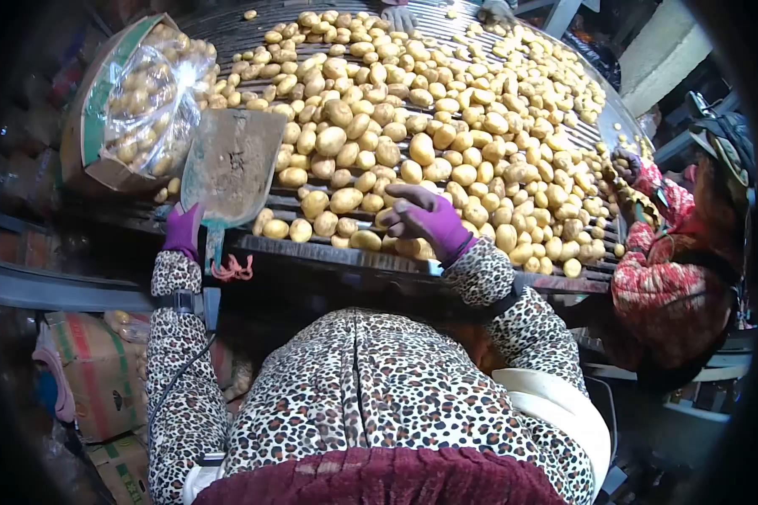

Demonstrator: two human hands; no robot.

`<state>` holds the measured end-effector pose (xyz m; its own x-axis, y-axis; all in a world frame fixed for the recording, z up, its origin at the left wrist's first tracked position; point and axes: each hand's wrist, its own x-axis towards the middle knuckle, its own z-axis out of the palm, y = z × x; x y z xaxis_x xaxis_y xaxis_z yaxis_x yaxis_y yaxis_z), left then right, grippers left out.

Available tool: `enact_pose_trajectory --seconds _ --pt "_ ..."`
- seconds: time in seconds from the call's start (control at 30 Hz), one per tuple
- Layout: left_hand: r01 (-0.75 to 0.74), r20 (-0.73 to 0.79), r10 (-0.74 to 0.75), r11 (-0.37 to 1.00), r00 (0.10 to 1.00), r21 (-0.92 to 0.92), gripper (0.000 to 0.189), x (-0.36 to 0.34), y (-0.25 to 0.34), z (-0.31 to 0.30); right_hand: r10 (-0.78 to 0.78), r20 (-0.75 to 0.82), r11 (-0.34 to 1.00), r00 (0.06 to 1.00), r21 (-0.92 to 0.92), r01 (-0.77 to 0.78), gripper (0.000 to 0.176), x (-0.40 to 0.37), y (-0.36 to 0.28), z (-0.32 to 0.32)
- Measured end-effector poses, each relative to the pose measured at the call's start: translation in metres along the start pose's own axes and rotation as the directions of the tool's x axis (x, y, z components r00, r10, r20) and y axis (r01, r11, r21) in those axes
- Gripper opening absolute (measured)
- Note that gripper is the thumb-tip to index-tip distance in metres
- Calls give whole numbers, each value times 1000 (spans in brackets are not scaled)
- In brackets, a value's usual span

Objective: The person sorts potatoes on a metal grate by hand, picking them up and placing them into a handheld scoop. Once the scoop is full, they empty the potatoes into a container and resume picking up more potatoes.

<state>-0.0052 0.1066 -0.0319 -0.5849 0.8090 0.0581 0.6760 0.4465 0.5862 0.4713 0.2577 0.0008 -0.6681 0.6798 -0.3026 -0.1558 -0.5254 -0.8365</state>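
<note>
My left hand point(184, 231), in a purple glove, is at the table's front edge, right beside a metal scoop point(234, 160). Its thumb and fingers point away from me and stand apart. The scoop lies on the slats, dirt in its pan, its green handle toward me with a pink tie on it. Over the near potatoes point(345, 199) hovers my right hand point(429, 220), in a purple glove with dirty fingertips. Those fingers are spread and slightly bent, with nothing between them. Potatoes cover much of the slatted sorting table point(337, 256).
An open carton point(101, 109) with a plastic bag of potatoes point(147, 109) stands at left. Across the table are gloved hands point(400, 17) of other people. A person in a red patterned sleeve point(661, 282) works at right. Cartons point(101, 370) are stacked below left.
</note>
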Motion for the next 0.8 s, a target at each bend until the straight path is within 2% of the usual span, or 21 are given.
enact_pose_trajectory --seconds 0.03,0.07,0.1,0.13,0.17,0.2,0.23,0.3,0.33,0.37,0.43,0.47,0.5,0.53,0.57,0.6,0.73,0.8 --pt "45 -67 -35 988 997 150 37 7 12 -12 11 -26 999 1000 -34 -12 44 9 -5 -13" --pt "-129 -316 209 958 926 254 40 15 -24 -7 59 -33 998 998 -33 -60 44 16 -10 -23" --pt "-103 -312 103 995 944 19 39 14 -12 -14 118 -33 992 992 -34 -119 44 21 -12 -28" --pt "-64 -291 -2 974 957 -216 38 10 19 -25 145 -32 989 989 -29 -146 44 29 -12 -29" --pt "-31 -257 -95 894 962 -447 37 -1 58 -31 146 -20 985 989 -84 -147 44 29 -16 -28" --pt "115 -23 -182 710 983 -695 37 -15 113 -36 164 17 983 986 -82 -162 44 33 -16 -23" --pt "281 221 -183 450 958 -848 37 -27 167 -31 179 49 981 983 -82 -175 44 37 -17 -17" --pt "507 500 -100 261 860 -821 34 -31 217 -11 175 158 981 972 -116 -158 51 44 -16 -9" --pt "495 558 11 446 830 -746 33 -35 244 -3 189 193 973 963 -172 -156 52 50 -19 -5" --pt "441 620 106 610 777 -658 32 -42 269 5 206 156 976 966 -111 -190 43 57 -12 -1" --pt "440 636 156 599 756 -669 32 -62 305 23 167 206 982 964 -125 -143 45 57 -18 11" --pt "415 598 259 515 758 -750 34 -65 303 35 95 300 995 949 -66 -79 51 48 -30 22" --pt "400 556 354 426 752 -812 35 -69 302 43 122 368 992 922 -40 -115 54 49 -36 29" --pt "315 513 406 461 756 -829 38 -66 298 42 148 433 988 889 -20 -155 57 50 -42 35" --pt "476 552 357 282 753 -833 41 -71 299 40 188 337 972 922 69 -223 57 37 -51 39" --pt "523 576 314 241 755 -817 42 -72 293 46 18 335 971 942 217 -96 57 30 -40 39" --pt "655 660 239 115 712 -747 41 -79 291 67 73 91 987 993 133 -84 57 18 -37 41" --pt "664 638 379 77 670 -743 39 -85 293 81 -94 112 995 989 30 91 49 19 -27 30"
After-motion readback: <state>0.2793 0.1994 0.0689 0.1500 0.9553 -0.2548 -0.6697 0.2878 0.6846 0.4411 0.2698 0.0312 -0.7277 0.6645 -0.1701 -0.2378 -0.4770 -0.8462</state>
